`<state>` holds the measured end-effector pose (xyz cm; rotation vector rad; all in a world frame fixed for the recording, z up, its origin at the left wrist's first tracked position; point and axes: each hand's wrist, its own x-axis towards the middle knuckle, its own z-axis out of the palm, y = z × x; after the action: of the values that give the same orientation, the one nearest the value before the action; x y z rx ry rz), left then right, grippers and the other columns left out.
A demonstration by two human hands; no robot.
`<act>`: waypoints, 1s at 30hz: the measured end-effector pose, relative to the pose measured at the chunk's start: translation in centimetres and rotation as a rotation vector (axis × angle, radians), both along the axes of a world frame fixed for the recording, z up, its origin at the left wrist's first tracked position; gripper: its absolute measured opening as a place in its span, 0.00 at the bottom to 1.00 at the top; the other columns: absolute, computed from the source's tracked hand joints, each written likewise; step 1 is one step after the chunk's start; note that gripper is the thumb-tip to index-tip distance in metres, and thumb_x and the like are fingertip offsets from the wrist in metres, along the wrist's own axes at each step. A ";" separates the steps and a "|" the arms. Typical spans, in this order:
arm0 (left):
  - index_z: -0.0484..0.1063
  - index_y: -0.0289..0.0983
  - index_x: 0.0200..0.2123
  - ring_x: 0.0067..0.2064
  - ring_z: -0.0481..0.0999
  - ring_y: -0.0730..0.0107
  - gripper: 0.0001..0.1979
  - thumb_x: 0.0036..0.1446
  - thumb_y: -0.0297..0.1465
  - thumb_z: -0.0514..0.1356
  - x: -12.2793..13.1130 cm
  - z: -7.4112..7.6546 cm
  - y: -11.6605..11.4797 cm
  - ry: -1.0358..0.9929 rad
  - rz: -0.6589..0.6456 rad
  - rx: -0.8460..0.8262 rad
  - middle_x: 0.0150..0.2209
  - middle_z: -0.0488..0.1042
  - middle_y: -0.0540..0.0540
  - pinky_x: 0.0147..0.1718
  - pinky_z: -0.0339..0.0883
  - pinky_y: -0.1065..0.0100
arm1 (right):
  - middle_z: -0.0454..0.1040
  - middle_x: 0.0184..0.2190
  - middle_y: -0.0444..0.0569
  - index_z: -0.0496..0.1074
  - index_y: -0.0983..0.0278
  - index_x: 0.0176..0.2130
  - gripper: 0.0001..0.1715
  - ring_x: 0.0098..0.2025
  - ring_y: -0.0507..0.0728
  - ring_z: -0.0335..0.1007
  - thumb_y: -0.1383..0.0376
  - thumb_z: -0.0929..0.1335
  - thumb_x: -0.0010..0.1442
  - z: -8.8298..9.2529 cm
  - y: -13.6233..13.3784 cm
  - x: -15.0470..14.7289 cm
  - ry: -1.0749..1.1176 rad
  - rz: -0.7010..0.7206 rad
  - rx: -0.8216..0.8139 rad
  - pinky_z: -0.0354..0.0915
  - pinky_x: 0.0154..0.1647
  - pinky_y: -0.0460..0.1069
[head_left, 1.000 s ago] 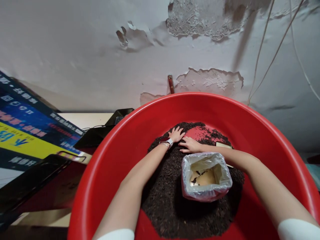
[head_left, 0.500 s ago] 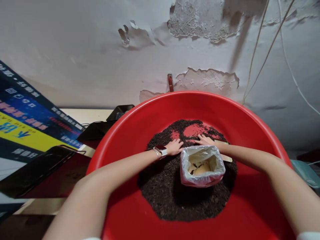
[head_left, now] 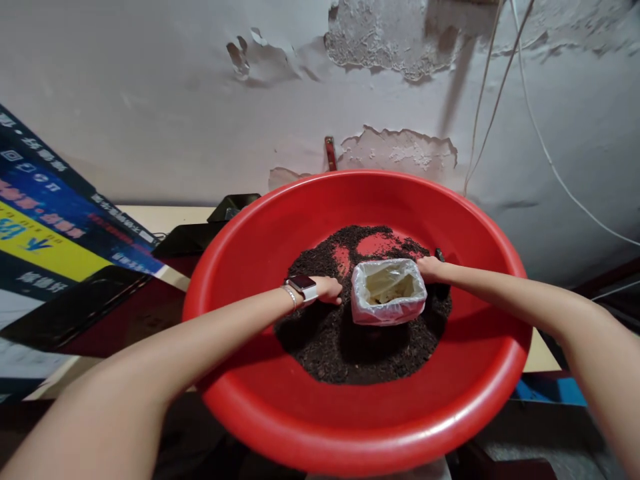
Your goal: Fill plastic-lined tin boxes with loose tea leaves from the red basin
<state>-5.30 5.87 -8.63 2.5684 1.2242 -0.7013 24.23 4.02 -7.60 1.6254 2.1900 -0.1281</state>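
Observation:
Dark, crumbly soil (head_left: 320,353) covers much of the bottom of a large red plastic basin (head_left: 480,407). My left hand (head_left: 327,291), with a watch on its wrist, is low over the left side of the soil, its fingers curled. Whatever may be inside them is hidden. At the far right of the soil, my right hand (head_left: 430,268) is closed beside a dark, flat object (head_left: 440,291), whose kind I cannot make out. Between the hands is a small box (head_left: 389,313) lined with a clear plastic bag, with brownish bits inside; its underside is in shadow.
Behind the basin rises a wall (head_left: 175,100) with peeling paint. White cables (head_left: 537,127) hang at the right. A printed banner (head_left: 45,220) and black trays (head_left: 80,307) crowd the left side. A pale tabletop (head_left: 546,353) shows under the basin.
My left hand has gone from spread fingers to curled ones and shifted slightly left. My right hand has moved right, away from the bare patch, and closed. The view has shifted, showing the basin's near rim.

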 end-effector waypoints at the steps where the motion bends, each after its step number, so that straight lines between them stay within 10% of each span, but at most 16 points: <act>1: 0.80 0.34 0.33 0.41 0.79 0.51 0.10 0.50 0.34 0.62 0.1 0.5 -0.1 0.024 0.007 0.007 0.39 0.79 0.35 0.41 0.70 0.60 | 0.74 0.45 0.64 0.76 0.68 0.43 0.16 0.50 0.66 0.71 0.61 0.68 0.58 0.3 -0.1 0.4 -0.031 0.004 -0.014 0.65 0.50 0.59; 17: 0.76 0.37 0.45 0.42 0.77 0.56 0.17 0.59 0.35 0.52 -0.2 6.5 0.8 0.035 0.017 0.063 0.45 0.77 0.37 0.39 0.66 0.65 | 0.74 0.48 0.61 0.73 0.63 0.51 0.24 0.49 0.66 0.72 0.56 0.62 0.60 4.5 3.1 0.8 -0.061 -0.070 0.021 0.68 0.43 0.54; 23: 0.74 0.39 0.39 0.33 0.74 0.64 0.17 0.61 0.41 0.50 -0.6 6.4 1.4 -0.186 -0.059 0.057 0.36 0.77 0.42 0.31 0.60 0.69 | 0.73 0.48 0.61 0.71 0.63 0.53 0.25 0.50 0.66 0.71 0.55 0.61 0.62 5.3 2.3 -1.4 -0.008 0.001 0.098 0.68 0.45 0.54; 30: 0.66 0.36 0.31 0.30 0.65 0.71 0.17 0.60 0.42 0.46 1.2 10.8 -2.4 -0.862 0.079 0.263 0.28 0.68 0.49 0.32 0.58 0.71 | 0.75 0.45 0.60 0.73 0.63 0.50 0.23 0.47 0.67 0.73 0.55 0.61 0.62 6.3 1.3 -3.0 0.073 0.080 0.182 0.69 0.43 0.57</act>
<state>-4.14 3.46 2.18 2.5077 1.1195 0.5862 21.21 5.28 -1.35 1.6482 2.3782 0.0367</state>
